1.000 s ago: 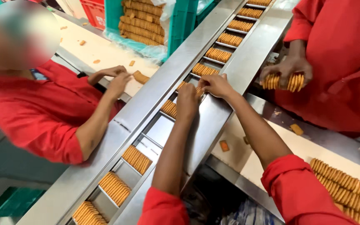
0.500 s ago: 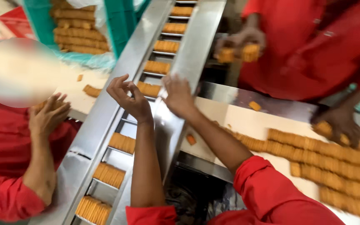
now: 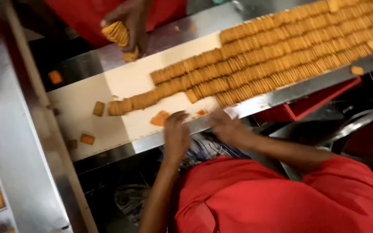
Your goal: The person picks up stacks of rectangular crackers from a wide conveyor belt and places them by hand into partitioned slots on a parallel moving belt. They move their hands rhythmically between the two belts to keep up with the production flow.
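The person's left hand (image 3: 175, 131) and right hand (image 3: 225, 125) both rest at the near edge of the white tabletop (image 3: 128, 82), close together but apart. The picture is blurred there, so I cannot tell whether the fingers are spread or curled; neither hand visibly pinches anything. Just beside the left hand lies a broken orange biscuit piece (image 3: 159, 118), with a smaller crumb (image 3: 201, 112) between the 2 hands. Beyond them the rows of square biscuits (image 3: 281, 51) run standing on edge, packed side by side, toward the far right corner. A few loose biscuits (image 3: 98, 108) lie flat near the left edge. At the far edge a co-worker's hand (image 3: 128, 21) grips a stack of biscuits (image 3: 116, 33). Red sleeves (image 3: 281, 194) fill the foreground.
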